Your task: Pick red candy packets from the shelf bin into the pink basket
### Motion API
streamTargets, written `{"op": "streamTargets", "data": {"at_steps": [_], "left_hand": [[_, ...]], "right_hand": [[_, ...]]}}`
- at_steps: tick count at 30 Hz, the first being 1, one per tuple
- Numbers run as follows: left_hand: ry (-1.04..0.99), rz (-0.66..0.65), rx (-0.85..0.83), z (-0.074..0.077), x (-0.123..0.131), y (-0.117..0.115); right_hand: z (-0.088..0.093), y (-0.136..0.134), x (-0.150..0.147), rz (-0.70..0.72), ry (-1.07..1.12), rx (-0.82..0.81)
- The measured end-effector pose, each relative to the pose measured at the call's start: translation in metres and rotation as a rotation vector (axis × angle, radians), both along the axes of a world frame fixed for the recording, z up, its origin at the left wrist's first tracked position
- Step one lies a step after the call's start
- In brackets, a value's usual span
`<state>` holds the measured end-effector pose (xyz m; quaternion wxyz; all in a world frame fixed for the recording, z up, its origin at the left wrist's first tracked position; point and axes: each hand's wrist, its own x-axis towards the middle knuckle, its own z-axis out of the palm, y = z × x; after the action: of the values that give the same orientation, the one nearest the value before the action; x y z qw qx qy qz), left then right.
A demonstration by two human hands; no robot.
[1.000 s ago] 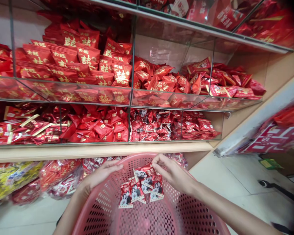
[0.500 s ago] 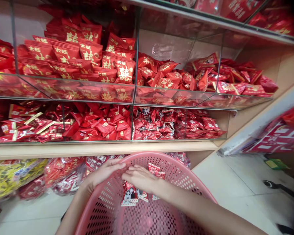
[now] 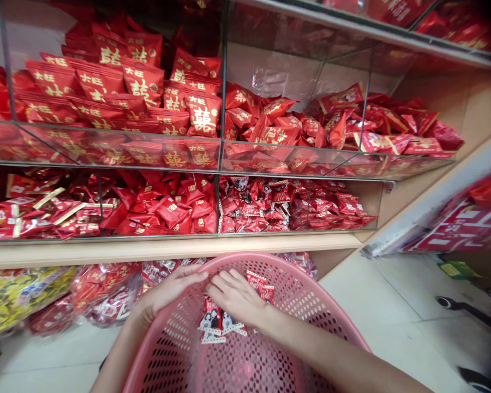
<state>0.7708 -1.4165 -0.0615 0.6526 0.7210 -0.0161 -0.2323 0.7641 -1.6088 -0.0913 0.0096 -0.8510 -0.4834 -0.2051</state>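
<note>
A pink perforated plastic basket point(image 3: 315, 305) stands low in front of me. My left hand point(image 3: 180, 286) is closed on its left rim, thumb lying along the edge. Inside the basket, my right hand point(image 3: 235, 295) is bent over several small red candy packets point(image 3: 210, 316) printed with a cartoon couple and edged in white. Its fingers are curled down, and the fingertips are partly hidden. More red packets point(image 3: 257, 281) of the same sort lie against the basket's far wall, just right of that hand.
Shelves with clear dividers hold piles of red packets point(image 3: 204, 114) above a wooden ledge point(image 3: 118, 250). Below it are a bag of yellow packets point(image 3: 28, 295) and bags of red ones point(image 3: 106, 284). A black chair leg point(image 3: 470, 314) and a green box point(image 3: 458, 270) are on the floor at right.
My right hand and the packets beneath it have shifted slightly left within the basket. My left hand stays on the rim. The view has moved a little.
</note>
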Motion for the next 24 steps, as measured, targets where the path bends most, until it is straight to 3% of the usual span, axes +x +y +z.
{"op": "streamTargets", "data": {"at_steps": [5,8,11,24], "left_hand": [[0.045,0.062,0.04,0.005,-0.005,0.0],[0.06,0.081,0.064,0.006,-0.006,0.0],[0.086,0.095,0.074,0.006,-0.006,-0.001],[0.034,0.059,0.093,0.007,-0.005,-0.001]], "right_hand": [[0.015,-0.043,-0.017,-0.241,0.16,0.084],[0.009,-0.073,-0.025,-0.374,0.193,0.1],[-0.002,-0.088,-0.03,-0.416,0.19,0.085],[-0.015,-0.066,-0.03,-0.5,0.113,-0.025]]}}
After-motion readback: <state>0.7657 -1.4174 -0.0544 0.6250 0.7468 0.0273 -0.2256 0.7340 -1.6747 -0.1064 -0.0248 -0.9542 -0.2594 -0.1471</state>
